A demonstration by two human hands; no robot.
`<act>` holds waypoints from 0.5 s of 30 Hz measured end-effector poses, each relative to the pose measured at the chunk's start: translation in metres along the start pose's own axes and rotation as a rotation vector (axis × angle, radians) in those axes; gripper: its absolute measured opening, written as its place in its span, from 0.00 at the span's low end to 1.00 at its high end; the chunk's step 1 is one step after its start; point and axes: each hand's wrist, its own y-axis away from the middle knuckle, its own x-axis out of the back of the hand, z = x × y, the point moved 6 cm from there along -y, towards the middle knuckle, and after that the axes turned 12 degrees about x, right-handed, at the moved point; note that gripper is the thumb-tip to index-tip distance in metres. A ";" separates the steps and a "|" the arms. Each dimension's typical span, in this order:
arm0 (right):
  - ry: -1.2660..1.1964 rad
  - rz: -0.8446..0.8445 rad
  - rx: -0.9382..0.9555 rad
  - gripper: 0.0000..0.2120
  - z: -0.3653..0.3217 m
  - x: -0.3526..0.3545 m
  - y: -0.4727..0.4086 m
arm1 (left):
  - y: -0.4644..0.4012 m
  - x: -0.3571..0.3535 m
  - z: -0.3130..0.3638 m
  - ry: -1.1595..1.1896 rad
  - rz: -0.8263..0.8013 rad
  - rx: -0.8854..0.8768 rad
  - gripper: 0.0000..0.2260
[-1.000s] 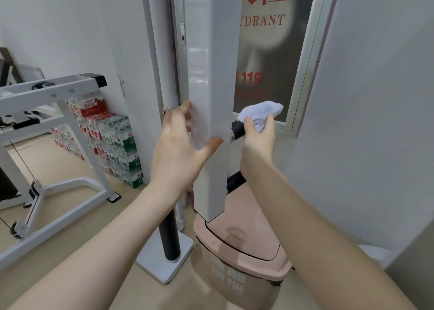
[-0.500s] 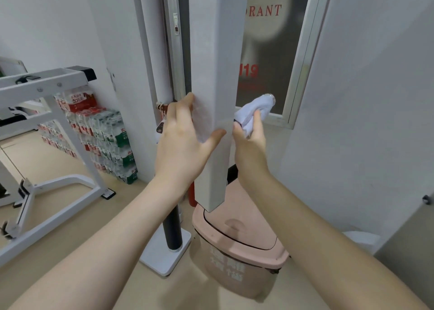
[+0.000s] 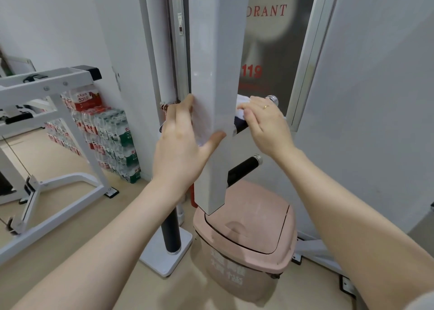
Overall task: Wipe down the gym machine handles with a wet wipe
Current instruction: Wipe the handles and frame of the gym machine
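Item: pink lidded bin (image 3: 246,234), sitting nearest you on the floor under the white machine column (image 3: 215,98). Item: your left hand (image 3: 180,145), fingers spread and nearly straight, bracing flat against the column's left face, thumb hooking its front edge. Item: your right hand (image 3: 265,122), fingers curling over the wet wipe (image 3: 242,101), pressing it onto the upper black handle (image 3: 244,124) just right of the column. Item: lower black handle (image 3: 244,169), lying bare beneath. Item: stacked bottled water packs (image 3: 105,133), standing far left by the wall.
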 end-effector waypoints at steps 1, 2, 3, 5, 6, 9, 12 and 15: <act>0.038 0.001 -0.019 0.25 -0.005 0.000 -0.005 | 0.000 0.000 0.000 0.001 0.000 -0.002 0.34; 0.042 -0.020 -0.003 0.23 -0.013 -0.004 -0.008 | 0.000 0.001 0.000 0.005 0.002 -0.002 0.34; 0.022 -0.049 0.048 0.20 -0.021 -0.009 -0.008 | 0.000 0.001 -0.001 0.009 0.003 -0.001 0.33; -0.040 -0.078 0.142 0.18 -0.027 -0.015 -0.002 | 0.000 0.002 0.000 0.009 0.005 -0.005 0.33; -0.041 -0.060 0.136 0.19 -0.022 -0.013 -0.001 | 0.000 0.002 0.000 0.011 0.004 -0.008 0.33; 0.019 0.073 -0.029 0.26 0.001 -0.007 -0.002 | 0.000 -0.001 0.002 0.023 -0.005 -0.010 0.33; -0.110 0.144 -0.138 0.21 -0.007 -0.015 0.000 | 0.001 0.000 0.002 0.023 0.011 -0.004 0.33; -0.122 0.147 0.121 0.17 -0.020 -0.015 0.007 | 0.002 0.003 0.000 0.013 0.025 0.005 0.33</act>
